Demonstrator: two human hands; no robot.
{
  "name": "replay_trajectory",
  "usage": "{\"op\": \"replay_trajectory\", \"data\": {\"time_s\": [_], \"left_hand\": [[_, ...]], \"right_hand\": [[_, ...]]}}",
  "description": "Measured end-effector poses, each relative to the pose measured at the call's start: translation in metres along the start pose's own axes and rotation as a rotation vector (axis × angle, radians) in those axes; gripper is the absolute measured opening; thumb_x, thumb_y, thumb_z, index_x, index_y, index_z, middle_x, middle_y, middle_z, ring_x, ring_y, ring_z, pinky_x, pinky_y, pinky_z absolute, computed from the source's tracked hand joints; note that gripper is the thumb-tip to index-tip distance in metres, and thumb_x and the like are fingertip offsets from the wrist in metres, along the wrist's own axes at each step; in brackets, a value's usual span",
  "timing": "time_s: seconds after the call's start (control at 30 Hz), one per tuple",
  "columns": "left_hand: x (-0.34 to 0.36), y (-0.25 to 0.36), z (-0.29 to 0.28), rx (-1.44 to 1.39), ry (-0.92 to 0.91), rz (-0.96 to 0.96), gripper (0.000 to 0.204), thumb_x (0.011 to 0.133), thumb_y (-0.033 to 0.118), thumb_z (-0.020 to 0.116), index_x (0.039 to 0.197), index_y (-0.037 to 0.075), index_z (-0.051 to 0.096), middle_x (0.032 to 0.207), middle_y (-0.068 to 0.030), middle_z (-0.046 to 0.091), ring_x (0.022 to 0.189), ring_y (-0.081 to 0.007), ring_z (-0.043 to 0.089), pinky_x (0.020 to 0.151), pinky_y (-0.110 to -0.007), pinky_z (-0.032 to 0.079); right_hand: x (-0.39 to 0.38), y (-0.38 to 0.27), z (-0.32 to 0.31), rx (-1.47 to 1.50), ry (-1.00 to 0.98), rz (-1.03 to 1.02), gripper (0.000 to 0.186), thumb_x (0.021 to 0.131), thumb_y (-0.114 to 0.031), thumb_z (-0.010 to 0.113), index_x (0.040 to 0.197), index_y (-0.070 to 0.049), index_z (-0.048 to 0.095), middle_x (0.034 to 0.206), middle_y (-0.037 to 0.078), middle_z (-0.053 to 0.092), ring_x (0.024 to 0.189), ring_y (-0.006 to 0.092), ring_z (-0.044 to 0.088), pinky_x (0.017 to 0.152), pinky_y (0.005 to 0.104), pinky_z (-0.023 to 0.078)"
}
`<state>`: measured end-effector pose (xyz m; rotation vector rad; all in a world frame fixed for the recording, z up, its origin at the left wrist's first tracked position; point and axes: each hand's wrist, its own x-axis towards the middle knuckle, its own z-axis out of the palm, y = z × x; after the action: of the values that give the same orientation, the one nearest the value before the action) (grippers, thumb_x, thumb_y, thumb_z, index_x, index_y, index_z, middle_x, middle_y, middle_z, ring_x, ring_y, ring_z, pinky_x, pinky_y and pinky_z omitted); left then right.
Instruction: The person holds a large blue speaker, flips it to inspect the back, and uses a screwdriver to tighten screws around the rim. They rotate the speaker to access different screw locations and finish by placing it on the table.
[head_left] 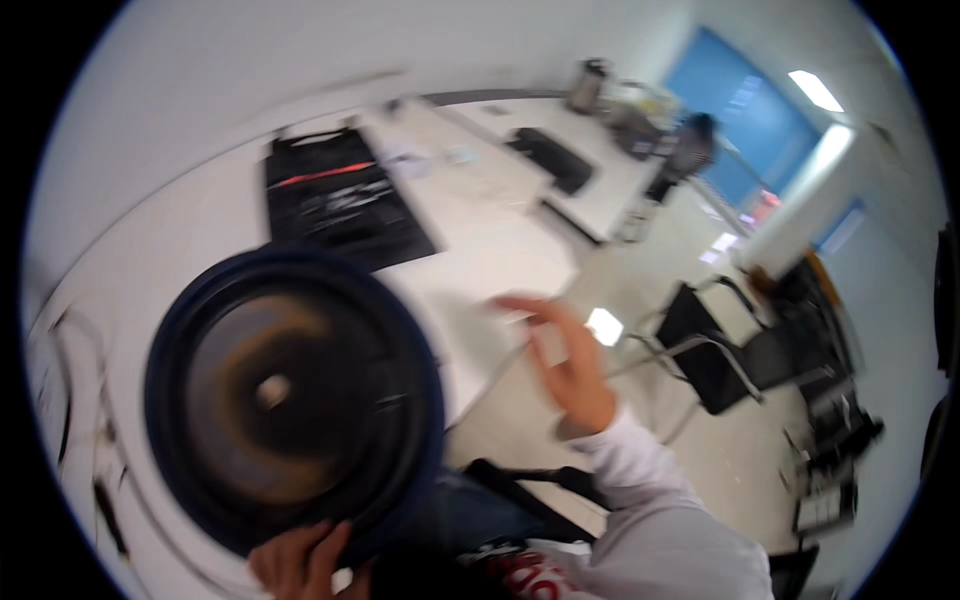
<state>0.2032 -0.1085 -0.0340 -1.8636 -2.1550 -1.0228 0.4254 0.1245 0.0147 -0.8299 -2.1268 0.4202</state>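
Observation:
A large round pan-like thing (350, 440), dark with a deep blue rim, fills the left part of the head view. Inside it show a brownish ring and a small pale spot at the centre; its exact kind I cannot tell. My left hand (300, 562) grips its near rim, fingers curled over the edge. My right hand (568, 365) is raised to the right of it, apart from it, blurred, with fingers extended and nothing held. Beyond the round thing lies a flat black bag (340, 205) with handles and a red stripe, on the white table (490, 255).
Cables and a dark-handled tool (110, 517) lie at the left edge. A black flat object (553, 160) and a metal flask (588, 85) stand farther back. Another person (688, 155) is at the far right. A black chair (705, 350) stands on the floor at right.

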Motion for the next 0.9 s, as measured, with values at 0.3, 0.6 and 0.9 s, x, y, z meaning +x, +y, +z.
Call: {"op": "replay_trajectory", "data": {"time_s": [0.3,0.6,0.9], "left_hand": [[0.013,0.012,-0.007,-0.059,-0.046,-0.113,0.048,0.046,0.014,0.083,0.092,0.014,0.071,0.093,0.0002,0.064,0.090,-0.0200,0.055,0.082,-0.036,0.035],[0.007,-0.003,0.002,-0.230,0.038,-0.006,0.032,0.072,0.014,0.062,0.103,0.007,0.062,0.103,-0.0047,0.058,0.095,-0.0190,0.055,0.083,-0.031,0.041],[-0.004,0.005,0.023,-0.160,0.184,-0.045,0.018,0.070,0.010,0.066,0.087,0.009,0.059,0.097,-0.0044,0.055,0.093,-0.0185,0.051,0.089,-0.029,0.040]], "right_hand": [[-0.014,0.060,0.052,-0.252,-0.370,0.000,0.065,0.086,-0.011,0.060,0.144,-0.008,0.032,0.150,0.019,0.028,0.140,0.0397,0.023,0.113,0.0477,0.021],[-0.049,0.123,0.074,-0.078,-0.276,0.164,0.036,0.083,-0.018,0.061,0.111,0.005,0.059,0.105,0.020,0.064,0.095,0.0294,0.061,0.081,0.0388,0.047],[-0.042,0.111,0.063,0.107,-0.358,0.314,0.043,0.090,-0.013,0.058,0.127,0.006,0.048,0.122,0.017,0.056,0.105,0.0224,0.056,0.089,0.0341,0.044]]}}
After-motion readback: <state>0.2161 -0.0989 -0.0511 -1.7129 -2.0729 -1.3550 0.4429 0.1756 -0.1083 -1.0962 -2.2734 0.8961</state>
